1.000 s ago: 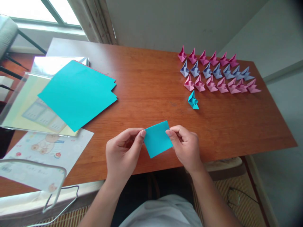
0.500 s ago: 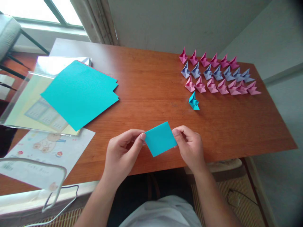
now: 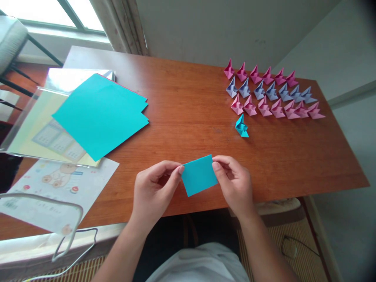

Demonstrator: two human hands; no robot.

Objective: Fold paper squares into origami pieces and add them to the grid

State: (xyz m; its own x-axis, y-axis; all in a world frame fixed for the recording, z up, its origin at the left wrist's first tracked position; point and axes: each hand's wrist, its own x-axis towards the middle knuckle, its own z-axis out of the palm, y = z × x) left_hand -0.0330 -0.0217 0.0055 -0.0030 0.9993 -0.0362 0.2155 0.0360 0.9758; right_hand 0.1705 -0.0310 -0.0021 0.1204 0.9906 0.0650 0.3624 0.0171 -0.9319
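Observation:
A small turquoise piece of paper (image 3: 199,175) is held up between my two hands near the table's front edge. My left hand (image 3: 160,188) pinches its upper left corner between thumb and forefinger. At the right side, my right hand (image 3: 233,182) grips it by the edge, thumb on top. Beyond my right hand stands a folded turquoise paper figure (image 3: 241,127). Whether the held paper has more than one layer I cannot tell.
Rows of folded figures in pink (image 3: 277,108), lavender (image 3: 271,91) and magenta (image 3: 267,76) stand at the back right of the wooden table (image 3: 182,105). Large turquoise sheets (image 3: 101,115) lie on plastic packaging (image 3: 22,133) at left, by a printed sheet (image 3: 96,184) and a white bent frame (image 3: 80,215).
The turquoise paper has tipped, so it looks shorter from top to bottom. My right fingers now sit nearer its upper right corner. The view has shifted slightly.

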